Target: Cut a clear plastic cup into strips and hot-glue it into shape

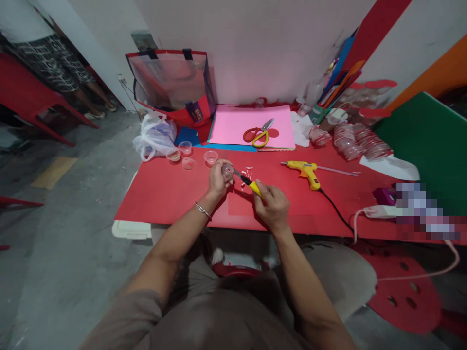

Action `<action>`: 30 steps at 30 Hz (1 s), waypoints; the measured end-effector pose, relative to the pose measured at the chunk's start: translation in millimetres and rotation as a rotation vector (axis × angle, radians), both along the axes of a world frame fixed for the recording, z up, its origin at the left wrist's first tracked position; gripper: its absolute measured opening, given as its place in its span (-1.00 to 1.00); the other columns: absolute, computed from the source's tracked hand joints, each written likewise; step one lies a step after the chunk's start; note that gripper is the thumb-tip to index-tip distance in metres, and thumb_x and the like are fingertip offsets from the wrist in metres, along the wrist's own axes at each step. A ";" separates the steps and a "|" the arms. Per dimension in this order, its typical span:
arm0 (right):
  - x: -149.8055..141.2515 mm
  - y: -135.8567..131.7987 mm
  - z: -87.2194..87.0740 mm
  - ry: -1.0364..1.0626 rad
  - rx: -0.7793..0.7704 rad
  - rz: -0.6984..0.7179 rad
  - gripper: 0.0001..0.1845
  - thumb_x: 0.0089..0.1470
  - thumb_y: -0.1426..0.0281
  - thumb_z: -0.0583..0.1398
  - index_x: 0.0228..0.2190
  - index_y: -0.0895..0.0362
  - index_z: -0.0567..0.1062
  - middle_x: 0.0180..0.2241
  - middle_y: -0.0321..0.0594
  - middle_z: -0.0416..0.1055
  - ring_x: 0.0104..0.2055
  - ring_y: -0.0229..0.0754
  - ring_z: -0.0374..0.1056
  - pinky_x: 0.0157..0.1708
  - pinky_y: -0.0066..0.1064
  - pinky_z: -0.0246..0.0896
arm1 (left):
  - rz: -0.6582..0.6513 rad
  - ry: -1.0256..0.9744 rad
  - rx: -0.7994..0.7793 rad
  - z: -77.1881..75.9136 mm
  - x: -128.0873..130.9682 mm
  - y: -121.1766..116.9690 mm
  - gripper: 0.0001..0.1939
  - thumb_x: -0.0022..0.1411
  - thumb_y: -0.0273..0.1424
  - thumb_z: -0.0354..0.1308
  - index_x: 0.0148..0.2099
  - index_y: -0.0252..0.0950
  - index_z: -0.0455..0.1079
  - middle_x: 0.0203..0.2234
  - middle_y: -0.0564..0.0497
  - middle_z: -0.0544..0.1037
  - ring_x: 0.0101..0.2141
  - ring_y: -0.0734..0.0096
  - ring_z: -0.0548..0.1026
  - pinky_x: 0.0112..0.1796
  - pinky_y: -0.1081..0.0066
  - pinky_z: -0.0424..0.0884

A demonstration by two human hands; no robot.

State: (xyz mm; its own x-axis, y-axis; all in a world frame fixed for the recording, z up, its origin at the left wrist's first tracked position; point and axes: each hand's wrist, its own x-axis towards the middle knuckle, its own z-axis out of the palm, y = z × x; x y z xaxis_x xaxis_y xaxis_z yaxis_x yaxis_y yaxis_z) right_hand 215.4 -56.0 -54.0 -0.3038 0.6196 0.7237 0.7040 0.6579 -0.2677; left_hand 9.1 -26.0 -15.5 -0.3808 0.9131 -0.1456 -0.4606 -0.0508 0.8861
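Observation:
My left hand is closed around a small clear plastic cup above the red table. In my right hand is a yellow and black utility knife, its blade pointing left at the cup's edge. Whether the blade touches the cup I cannot tell. Small pale and red scraps lie on the table just behind the knife. To the left of the cup in my hand stand several more small clear cups.
Scissors rest on pink paper at the back. A yellow glue gun lies right, its cord trailing off the front edge. Stacked clear cups and a green board are farther right. A plastic bag sits left; a person stands beyond.

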 end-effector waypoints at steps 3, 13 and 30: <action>-1.0 -1.5 1.5 -0.052 -0.016 0.039 -0.55 0.29 0.40 0.24 0.19 0.02 0.55 -0.22 -0.14 0.58 -0.21 -0.14 0.43 -0.23 -0.36 0.25 | 0.010 -0.001 -0.001 2.9 2.0 -0.5 -0.65 0.34 -0.07 0.10 -0.29 -0.26 0.36 -0.55 0.06 0.48 -0.73 0.63 0.23 -0.72 0.56 -0.07; -0.1 2.8 -3.7 -0.013 -0.036 -0.079 -0.54 0.30 0.37 0.24 0.21 0.06 0.54 -0.26 -0.14 0.55 -0.24 -0.15 0.41 -0.24 -0.37 0.23 | 0.021 -0.028 0.028 -3.4 -1.9 1.9 -0.61 0.32 0.00 0.11 -0.29 -0.24 0.33 -0.57 0.09 0.47 -0.75 0.59 0.29 -0.72 0.55 -0.06; -1.2 -0.4 3.2 -0.035 0.016 -0.008 -0.59 0.31 0.37 0.25 0.16 0.08 0.57 -0.26 -0.14 0.59 -0.25 -0.17 0.43 -0.26 -0.38 0.24 | 0.020 -0.021 0.012 -1.6 0.1 1.4 -0.64 0.32 -0.05 0.11 -0.30 -0.25 0.36 -0.60 0.10 0.44 -0.76 0.59 0.25 -0.74 0.54 -0.06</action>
State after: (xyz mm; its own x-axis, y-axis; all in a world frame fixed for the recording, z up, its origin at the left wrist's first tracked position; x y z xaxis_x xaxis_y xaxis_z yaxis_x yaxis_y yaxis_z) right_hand 214.2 -56.4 -50.8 -0.3245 0.6107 0.7223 0.7177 0.6564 -0.2326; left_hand 9.2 -24.6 -17.1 -0.3956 0.9072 -0.1430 -0.4779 -0.0703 0.8756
